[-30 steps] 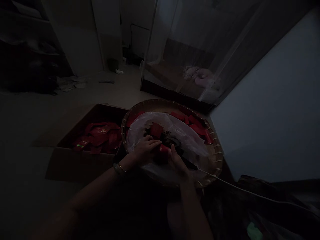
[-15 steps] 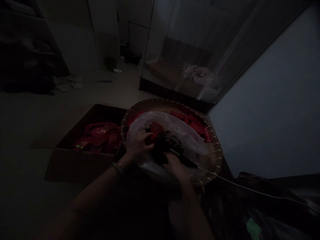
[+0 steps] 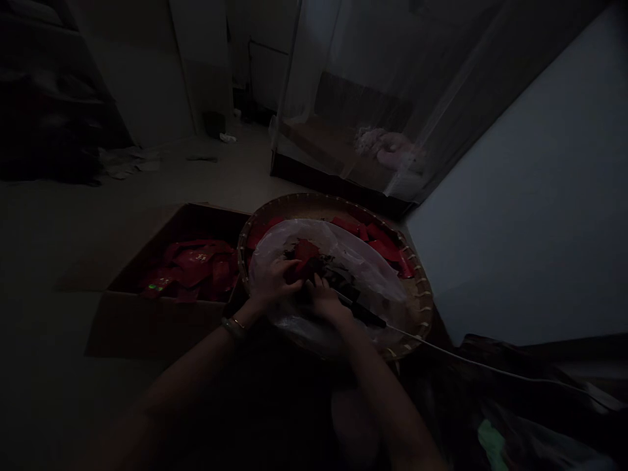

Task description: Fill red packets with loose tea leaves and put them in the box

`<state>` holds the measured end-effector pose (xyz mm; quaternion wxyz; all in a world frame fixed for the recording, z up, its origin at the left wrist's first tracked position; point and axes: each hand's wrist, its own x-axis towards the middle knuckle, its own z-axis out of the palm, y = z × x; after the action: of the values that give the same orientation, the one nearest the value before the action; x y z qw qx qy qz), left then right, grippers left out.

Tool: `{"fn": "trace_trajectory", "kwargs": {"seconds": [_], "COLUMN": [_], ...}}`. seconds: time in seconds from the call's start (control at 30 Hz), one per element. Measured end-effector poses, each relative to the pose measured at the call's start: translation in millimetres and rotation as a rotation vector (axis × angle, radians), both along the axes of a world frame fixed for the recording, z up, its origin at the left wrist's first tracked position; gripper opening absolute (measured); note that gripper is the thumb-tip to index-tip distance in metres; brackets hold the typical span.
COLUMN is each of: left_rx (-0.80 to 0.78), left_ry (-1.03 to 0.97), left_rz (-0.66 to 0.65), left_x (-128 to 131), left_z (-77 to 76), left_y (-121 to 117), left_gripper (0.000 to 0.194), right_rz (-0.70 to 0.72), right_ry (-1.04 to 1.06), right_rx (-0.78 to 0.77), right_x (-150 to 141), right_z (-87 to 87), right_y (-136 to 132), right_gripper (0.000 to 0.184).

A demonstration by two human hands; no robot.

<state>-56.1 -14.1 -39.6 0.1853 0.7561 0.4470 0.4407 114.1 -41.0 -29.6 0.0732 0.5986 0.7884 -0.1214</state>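
Note:
The light is very dim. My left hand (image 3: 278, 280) has its thumb and fingers closed on a small red packet (image 3: 305, 268), above a sheet of clear plastic (image 3: 265, 252) in a round woven tray (image 3: 426, 297). Close by on the right, my right hand (image 3: 328, 299) reaches its bent fingertips in by the packet's edge; what they pinch is too dark to make out. Dark loose flakes (image 3: 338, 271) lie on the plastic. A black stick-shaped tool (image 3: 370, 316) with a white cord (image 3: 456, 355) lies beside my right hand, its front end partly hidden.
More red packets (image 3: 385, 245) lie along the tray's far right side. An open cardboard box (image 3: 147, 327) at the left holds several shiny red packets (image 3: 199, 261). A pale wall (image 3: 515, 229) rises on the right. Behind the tray stands a netted bed (image 3: 338, 173).
My right hand has moved left and up, from beside the black tool to the red packet near my left hand. My left hand keeps its hold on the packet.

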Motion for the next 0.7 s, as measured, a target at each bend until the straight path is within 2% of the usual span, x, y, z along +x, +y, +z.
{"fn": "trace_trajectory", "kwargs": {"seconds": [0.07,0.17,0.27,0.37,0.5,0.7], "left_rx": [0.004,-0.001,-0.013,-0.031,-0.036,-0.034], "left_ry": [0.002,0.008,0.003,-0.014,-0.018,-0.009], "left_rz": [0.004,0.005,-0.007,-0.025,-0.020,-0.027], "left_x": [-0.2,-0.3,-0.1,0.1,-0.1,-0.3], "left_z": [0.6,1.7,1.4,-0.8,-2.9,0.7], "left_y": [-0.6,-1.5,-1.2,0.2,1.3,0.2], "left_gripper": [0.043,0.042,0.042,0.043,0.043,0.042], "right_rz": [0.055,0.175,0.240,0.266,0.248,0.109], "right_ry": [-0.001,0.047,0.080,0.059,0.084,0.237], "right_rx": [-0.046,-0.021,0.029,0.017,-0.004,0.020], "right_x": [-1.4,-4.2,-7.4,-10.9,-12.4,-0.2], "right_z": [-1.0,-1.9,-0.2,3.3,6.4,6.1], "right_y": [2.9,4.6,3.8,2.8,5.0,12.4], "right_gripper": [0.068,0.055,0.053,0.051,0.037,0.043]}}
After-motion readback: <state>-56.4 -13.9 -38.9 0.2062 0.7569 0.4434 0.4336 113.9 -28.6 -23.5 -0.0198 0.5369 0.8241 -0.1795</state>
